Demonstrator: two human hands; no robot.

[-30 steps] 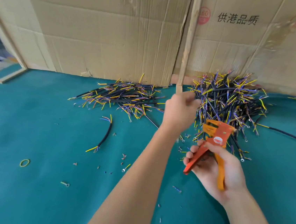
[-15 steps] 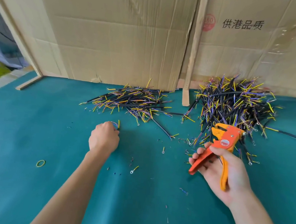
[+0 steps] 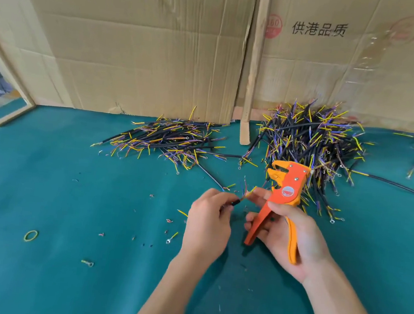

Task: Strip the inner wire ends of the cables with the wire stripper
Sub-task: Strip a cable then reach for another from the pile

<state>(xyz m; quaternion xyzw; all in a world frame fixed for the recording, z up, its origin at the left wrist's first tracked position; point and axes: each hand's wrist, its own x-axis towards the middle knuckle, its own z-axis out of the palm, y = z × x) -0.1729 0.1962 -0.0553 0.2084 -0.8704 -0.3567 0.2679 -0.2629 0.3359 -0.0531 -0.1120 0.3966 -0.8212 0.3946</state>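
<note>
— What have you got hold of right now?

— My left hand (image 3: 208, 223) pinches a short black cable (image 3: 235, 202) by its jacket, fingers curled round it just behind the cut end, out over the middle of the table (image 3: 44, 191). The thin inner wires (image 3: 244, 190) fan out beyond my fingertips — yellow, blue, a purplish one. My right hand (image 3: 292, 238) is wrapped round the orange wire stripper (image 3: 284, 190), handles spread in my palm, head pointing up and away, jaws standing open and apart from the wires. One right fingertip reaches out to steady the yellow strand.

— How will that cable behave?

— Light as anything, I'd judge, and floppy. The jacket looks stiff enough to aim with, but the inner wires are soft and will bend aside if I push them at the jaws. So I keep my grip close to where the jacket ends, leaving only the strands free, and feed one at a time. Pinch further back and the end would droop.

— Anything to be careful of?

— The strands look fine; squeezing too deep could nick the copper. The insulation may be slick, so I'll hold the jacket firmly against the pull.

— And the rest?

— One pile of cables (image 3: 174, 140) lies toward the far edge by the cardboard (image 3: 134, 59), a bigger heap (image 3: 310, 139) behind the stripper. Insulation scraps dot the table near my hands.
</note>
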